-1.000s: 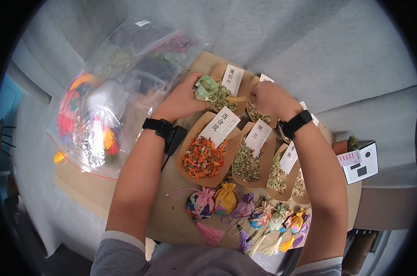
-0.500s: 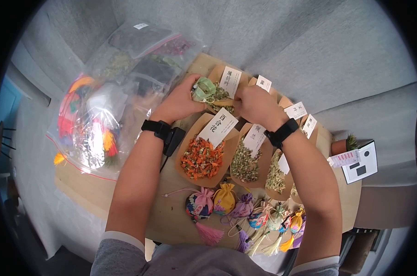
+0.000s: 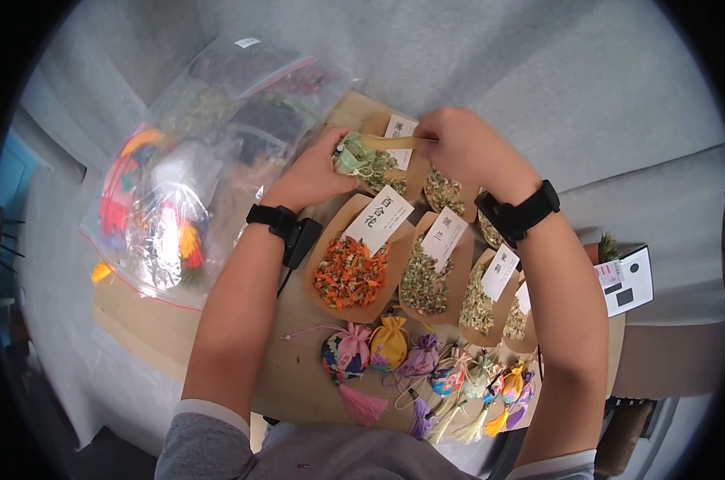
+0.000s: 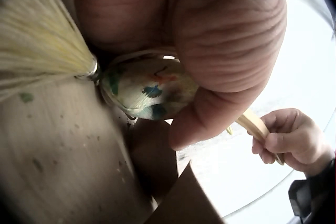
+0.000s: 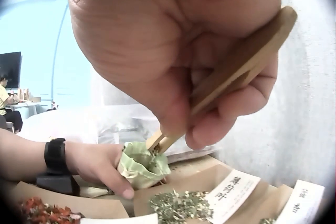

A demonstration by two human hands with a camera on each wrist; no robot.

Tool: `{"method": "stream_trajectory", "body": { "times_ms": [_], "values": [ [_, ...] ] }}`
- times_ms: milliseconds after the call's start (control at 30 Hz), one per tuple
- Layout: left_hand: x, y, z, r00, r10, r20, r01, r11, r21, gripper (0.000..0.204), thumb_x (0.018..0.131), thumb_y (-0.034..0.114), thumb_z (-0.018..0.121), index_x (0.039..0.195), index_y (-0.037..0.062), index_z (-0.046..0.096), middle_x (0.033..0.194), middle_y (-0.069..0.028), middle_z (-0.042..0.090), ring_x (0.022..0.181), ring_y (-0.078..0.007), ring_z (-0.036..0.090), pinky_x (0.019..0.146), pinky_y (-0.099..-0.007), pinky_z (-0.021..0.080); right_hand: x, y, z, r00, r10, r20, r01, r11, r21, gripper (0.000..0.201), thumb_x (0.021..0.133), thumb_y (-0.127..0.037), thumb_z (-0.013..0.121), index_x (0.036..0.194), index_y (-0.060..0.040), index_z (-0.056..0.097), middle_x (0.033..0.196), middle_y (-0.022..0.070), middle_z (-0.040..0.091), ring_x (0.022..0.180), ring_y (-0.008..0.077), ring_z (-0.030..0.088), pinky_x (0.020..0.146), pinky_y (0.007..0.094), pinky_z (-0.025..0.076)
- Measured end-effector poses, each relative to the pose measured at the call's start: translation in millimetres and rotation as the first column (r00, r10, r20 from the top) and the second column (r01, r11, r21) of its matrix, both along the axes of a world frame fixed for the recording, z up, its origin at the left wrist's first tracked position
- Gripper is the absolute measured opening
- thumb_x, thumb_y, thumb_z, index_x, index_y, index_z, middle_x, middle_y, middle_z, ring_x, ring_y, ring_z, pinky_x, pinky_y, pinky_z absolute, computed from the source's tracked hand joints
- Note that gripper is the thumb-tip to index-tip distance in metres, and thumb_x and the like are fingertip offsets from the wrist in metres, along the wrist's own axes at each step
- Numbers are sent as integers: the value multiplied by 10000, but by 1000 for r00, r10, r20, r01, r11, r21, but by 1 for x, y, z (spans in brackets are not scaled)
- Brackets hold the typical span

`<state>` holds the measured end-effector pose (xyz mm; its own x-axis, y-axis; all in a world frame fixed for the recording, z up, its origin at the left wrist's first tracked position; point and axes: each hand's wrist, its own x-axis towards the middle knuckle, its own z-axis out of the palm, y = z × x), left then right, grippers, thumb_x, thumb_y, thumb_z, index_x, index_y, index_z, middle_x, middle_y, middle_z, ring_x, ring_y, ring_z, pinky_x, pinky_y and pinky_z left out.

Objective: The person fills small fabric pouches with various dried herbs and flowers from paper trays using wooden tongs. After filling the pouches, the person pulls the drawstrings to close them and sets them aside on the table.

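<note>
The left hand [image 3: 313, 172] holds a small light green cloth pouch [image 3: 353, 154], its mouth open in the right wrist view. Pinched in the right hand [image 3: 473, 150] are wooden tongs [image 3: 394, 142], whose tips are at the pouch's mouth. The left wrist view shows the pouch's painted side [image 4: 152, 90], a pale yellow tassel [image 4: 39, 35] beside it, and the left fingers curled round it. Just below the tongs lies a paper tray of dried green herbs [image 5: 181, 206] with a white label card [image 5: 234, 195].
Nearer the body are trays of orange petals [image 3: 350, 274] and pale green herbs [image 3: 426, 280]. Along the front edge lie several tasselled pouches [image 3: 389, 344]. A large clear plastic bag [image 3: 178, 176] stands at the left; a potted plant [image 3: 607, 246] is at the right.
The right hand moved left to the herb tray, then up and right, and the tongs now reach over to the pouch's mouth. The left hand has barely moved.
</note>
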<state>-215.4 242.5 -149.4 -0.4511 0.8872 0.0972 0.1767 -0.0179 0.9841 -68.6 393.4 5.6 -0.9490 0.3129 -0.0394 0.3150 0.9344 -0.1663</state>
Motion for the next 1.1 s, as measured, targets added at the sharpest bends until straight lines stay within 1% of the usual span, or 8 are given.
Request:
{"method": "stream_trajectory", "body": {
  "times_ms": [100,200,433,633,800,967,1033,1100],
  "values": [
    [-1,0,-2,1000,-9,2,9,1000,20,696,734,76,762,1367,13,480,1235,-136,629,1143,-233,601,984,-336,468,-4,-1,-1,972,-110,206,80,986,148,218,824,-86,661,1009,-6,744,886,221,714,853,387,688,779,430,546],
    [-2,3,-6,997,2,-77,1,999,46,664,740,64,754,1349,23,493,1253,-124,614,1169,-227,584,1000,-329,455,4,9,-43,997,17,76,-23,996,81,214,799,-55,646,982,5,740,921,214,721,867,396,697,804,455,560],
    [-5,3,-9,999,-21,-39,23,999,39,670,740,62,758,1352,26,489,1292,-125,596,1204,-231,566,1024,-332,441,2,18,-43,980,-81,181,54,988,148,180,799,-62,637,939,10,725,961,231,714,906,394,693,826,456,560],
    [0,1,0,1000,7,-28,-7,1000,-12,689,761,39,775,1388,24,492,1320,-94,580,1228,-185,541,1054,-317,418,-7,34,-69,996,-20,86,14,998,69,227,813,-84,640,1002,-9,741,939,239,705,907,395,682,813,444,545],
    [-4,1,-7,996,14,-88,-13,1000,10,640,744,116,787,1324,0,543,1219,-154,645,1142,-238,610,985,-334,472,13,41,-49,982,-38,186,44,999,-25,189,827,-107,632,941,5,733,876,221,704,834,379,676,757,434,531],
    [-2,2,-3,999,5,-41,-7,1000,-27,611,755,67,787,1307,6,531,1193,-108,643,1113,-196,604,972,-322,471,15,43,-61,952,-66,298,65,998,15,203,851,-132,607,931,11,728,860,209,704,807,366,671,729,428,517],
    [-2,1,-3,999,6,-46,-8,999,-46,606,773,26,784,1316,15,516,1196,-71,636,1121,-159,590,985,-309,462,11,30,-61,973,-5,233,47,983,-177,207,857,-128,604,950,5,732,853,205,705,803,350,678,728,424,517],
    [-3,1,-4,1000,-24,18,24,999,-22,615,771,18,786,1320,20,508,1193,-67,634,1117,-152,589,976,-304,467,6,20,-58,966,-6,257,55,981,-184,213,857,-126,605,968,0,735,861,200,710,818,341,685,741,418,524]
  ]
}}
